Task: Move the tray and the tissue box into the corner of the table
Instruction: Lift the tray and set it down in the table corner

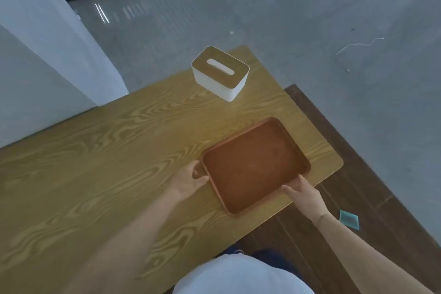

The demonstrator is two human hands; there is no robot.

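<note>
A brown rectangular tray (255, 164) lies flat on the wooden table (107, 150), near its right end. My left hand (191, 178) curls around the tray's left rim. My right hand (303, 191) holds the tray's near right rim, thumb over the edge. A white tissue box (220, 74) with a wooden lid and a slot stands upright at the table's far right corner, apart from the tray.
A white wall or cabinet (47, 55) borders the table on the left. Grey floor (310, 19) lies beyond the table, dark wooden flooring (358, 198) to the right. A small teal object (349, 219) lies on that flooring.
</note>
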